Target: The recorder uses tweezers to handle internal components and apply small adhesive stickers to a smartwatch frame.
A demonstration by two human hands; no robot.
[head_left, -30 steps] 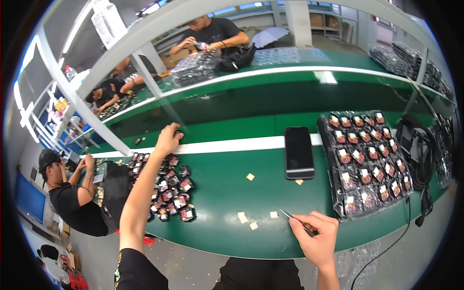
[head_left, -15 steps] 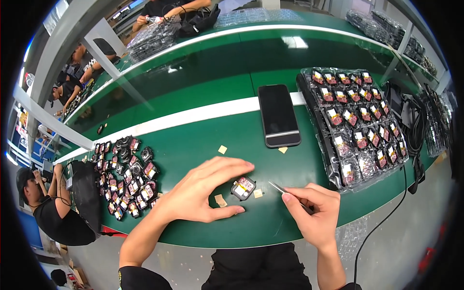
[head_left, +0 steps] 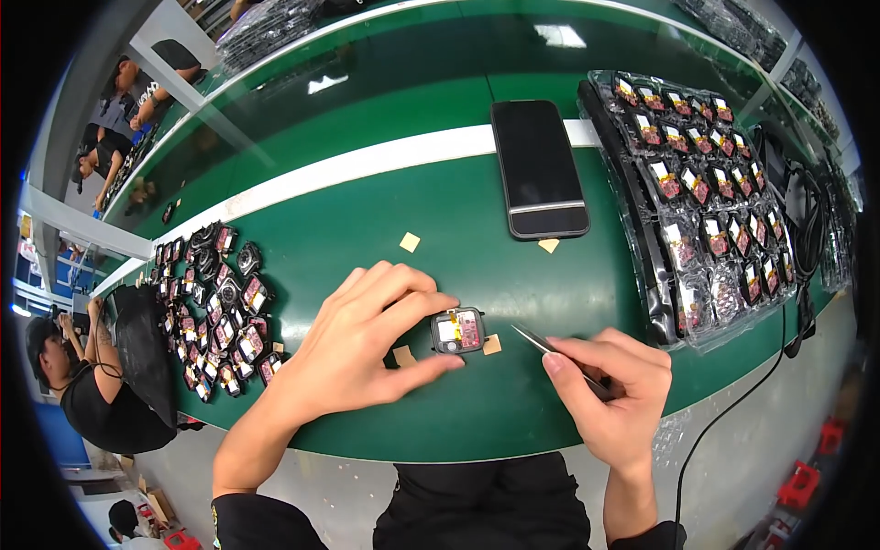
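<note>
A small square watch case with a red circuit board, a white block and yellow tape lies face up on the green bench. My left hand closes round its left side, the index fingertip at its upper edge and the thumb along its lower edge. To the right, my right hand holds metal tweezers, their tips pointing toward the case and apart from it. Small tan paper squares lie beside the case: one paper square at its right, another piece by my left thumb.
A black phone lies beyond my hands. At right stands a clear plastic tray of similar watch cases, with black cables beside it. Many loose watch cases are heaped at left. Other people work at left.
My left thumb and index finger have drawn in on the watch case, which has turned to sit squarer. The tweezers stay in my right hand. The whole view has shifted.
</note>
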